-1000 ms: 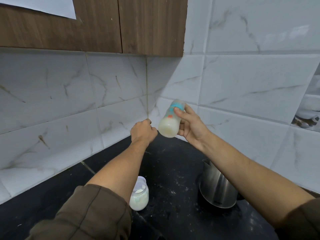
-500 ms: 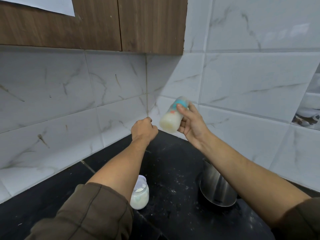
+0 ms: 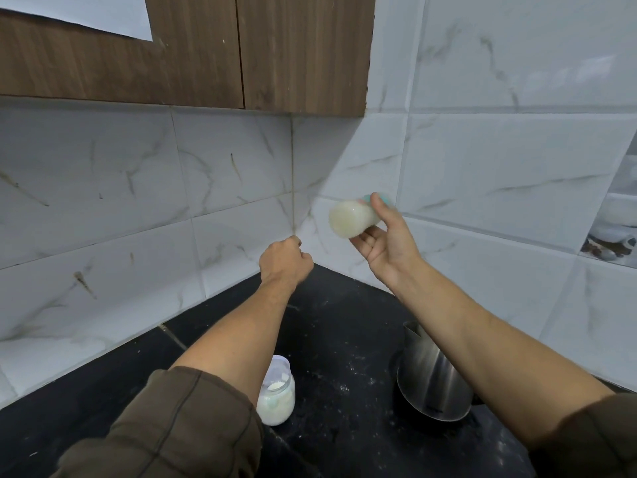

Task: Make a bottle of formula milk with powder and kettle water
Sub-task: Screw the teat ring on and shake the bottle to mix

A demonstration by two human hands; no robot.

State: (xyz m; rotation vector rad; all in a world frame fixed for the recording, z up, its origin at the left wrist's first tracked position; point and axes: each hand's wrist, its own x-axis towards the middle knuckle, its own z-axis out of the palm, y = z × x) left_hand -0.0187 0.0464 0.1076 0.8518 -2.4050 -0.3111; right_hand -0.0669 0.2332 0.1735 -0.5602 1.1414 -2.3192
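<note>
Gripping one milk-filled bottle (image 3: 351, 218), right hand (image 3: 386, 246); left hand (image 3: 284, 262) fisted; one powder jar (image 3: 277, 395), one kettle (image 3: 431, 381).

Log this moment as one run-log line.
phase: mixing | right hand: holds tilted milk-filled bottle | left hand: closed fist, empty | powder jar, kettle: on counter

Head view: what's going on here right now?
A person is mixing formula. The right hand holds the bottle, full of milky liquid, tipped on its side in the air above the counter; its outline is blurred, so it looks like shaking. The left hand is a closed fist beside it, holding nothing visible. The powder jar stands open on the counter, with the steel kettle to its right.
</note>
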